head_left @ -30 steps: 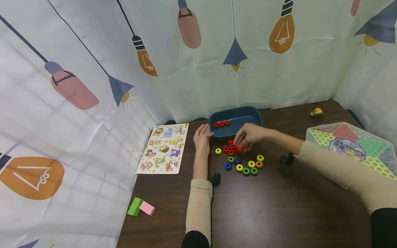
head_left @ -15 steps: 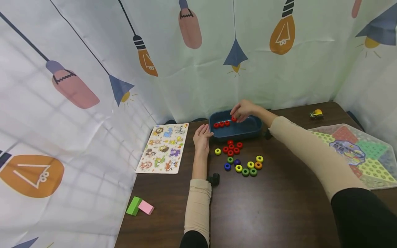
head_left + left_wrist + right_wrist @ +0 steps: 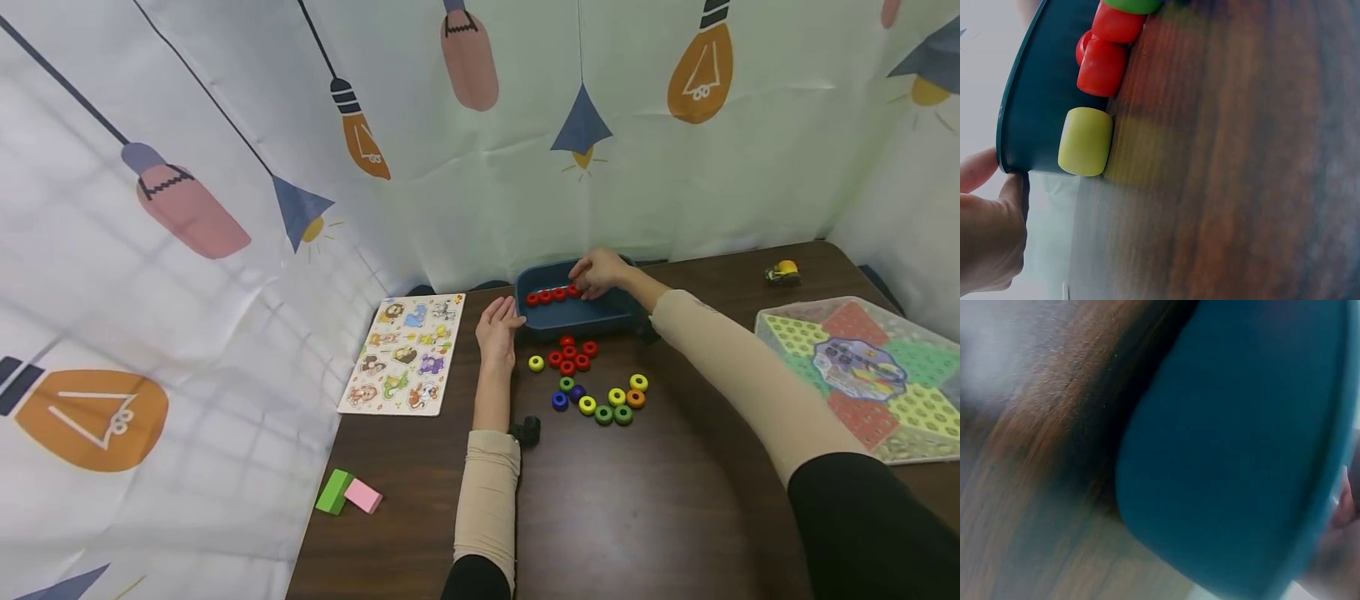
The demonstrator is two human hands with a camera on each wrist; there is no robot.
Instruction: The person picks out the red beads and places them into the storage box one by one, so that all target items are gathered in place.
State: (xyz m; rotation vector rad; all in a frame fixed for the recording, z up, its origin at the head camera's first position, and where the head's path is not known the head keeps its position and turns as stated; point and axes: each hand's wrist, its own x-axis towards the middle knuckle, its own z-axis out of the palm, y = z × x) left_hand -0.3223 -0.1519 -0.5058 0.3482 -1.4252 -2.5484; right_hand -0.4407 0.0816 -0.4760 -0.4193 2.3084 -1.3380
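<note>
My left hand (image 3: 496, 335) rests at the left end of the dark blue tray (image 3: 577, 315), fingers extended; in the left wrist view its thumb (image 3: 1015, 190) touches the tray's corner. Over the tray, my right hand (image 3: 602, 273) pinches a red ring bead (image 3: 573, 291), partly hidden by the fingers, at the right end of a row of red beads (image 3: 546, 297). In front of the tray lie several more red beads (image 3: 568, 353) and a yellow bead (image 3: 536, 363). The tray's wall (image 3: 1229, 444) covers most of the right wrist view, with only part of the hand showing behind its rim.
Green, blue, yellow and orange beads (image 3: 603, 414) lie nearer on the table. An animal puzzle board (image 3: 408, 354) is at left, with green (image 3: 334, 492) and pink blocks (image 3: 363, 496) below. A patterned box (image 3: 862, 367) and small toy (image 3: 783, 272) are at right.
My right hand has carried a red bead from the pile into the tray, then lowered it to the row's right end. The left hand has stayed at the tray. The head view has shifted slightly.
</note>
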